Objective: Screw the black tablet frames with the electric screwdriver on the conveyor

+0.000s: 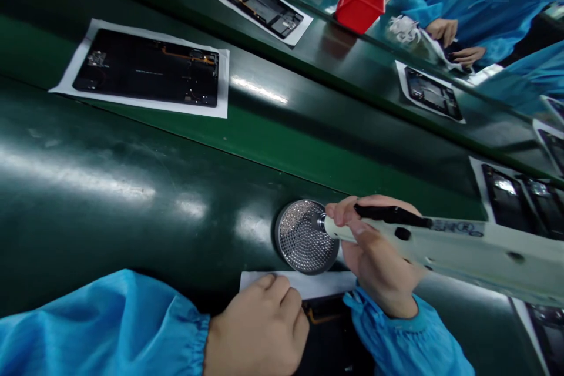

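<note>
My right hand [379, 252] is wrapped round the front of a pale electric screwdriver [467, 247] with a black lever. The screwdriver's tip reaches into a round grey screw tray [304, 249], whose dimpled plate carries small screws toward the upper left. Below the tray a black tablet housing [332, 335] with an orange flex cable lies on a white sheet [308, 283], partly out of view. My left hand [262, 326] rests over the left part of this housing with its fingers curled. Whatever sits under those fingertips is hidden.
Another opened tablet housing [150, 70] lies on white paper on the green conveyor belt [259, 129]. Farther back are more housings [264, 6] and a red bin [360, 7]. A co-worker's hands [453, 41] are busy across the line. Several dark panels [506, 194] lie at right.
</note>
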The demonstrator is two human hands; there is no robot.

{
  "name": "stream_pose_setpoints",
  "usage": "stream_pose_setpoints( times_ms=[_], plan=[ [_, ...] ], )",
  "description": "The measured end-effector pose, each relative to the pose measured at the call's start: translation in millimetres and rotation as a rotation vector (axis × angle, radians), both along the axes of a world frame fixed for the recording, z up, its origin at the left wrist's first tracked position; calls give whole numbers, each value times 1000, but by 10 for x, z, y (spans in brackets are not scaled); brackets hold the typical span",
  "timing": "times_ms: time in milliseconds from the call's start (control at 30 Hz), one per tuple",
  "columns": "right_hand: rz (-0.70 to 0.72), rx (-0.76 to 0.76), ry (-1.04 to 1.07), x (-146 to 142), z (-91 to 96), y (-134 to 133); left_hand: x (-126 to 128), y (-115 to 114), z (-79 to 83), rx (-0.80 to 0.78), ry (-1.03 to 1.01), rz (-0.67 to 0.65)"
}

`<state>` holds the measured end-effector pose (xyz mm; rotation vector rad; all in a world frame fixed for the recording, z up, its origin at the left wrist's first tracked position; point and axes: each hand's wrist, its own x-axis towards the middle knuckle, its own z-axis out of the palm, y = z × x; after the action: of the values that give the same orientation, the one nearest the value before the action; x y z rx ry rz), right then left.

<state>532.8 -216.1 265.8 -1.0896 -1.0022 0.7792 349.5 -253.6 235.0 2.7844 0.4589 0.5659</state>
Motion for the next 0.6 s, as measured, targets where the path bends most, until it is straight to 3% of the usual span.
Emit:
stream_pose_setpoints(
  times_ms=[133, 267, 433, 600],
  plan=[
    [-36, 66, -4, 58, 184, -132, -9, 51, -15, -31, 69, -73],
    [2, 32, 31, 96, 322, -468, 0, 84, -39, -108, 89, -57],
    [131, -36, -21, 116, 183, -934, 97, 50, -140, -159, 43, -32],
    [127, -73, -63, 104, -11, -1080, 170, 51, -230, -109, 23, -24]
  ],
)
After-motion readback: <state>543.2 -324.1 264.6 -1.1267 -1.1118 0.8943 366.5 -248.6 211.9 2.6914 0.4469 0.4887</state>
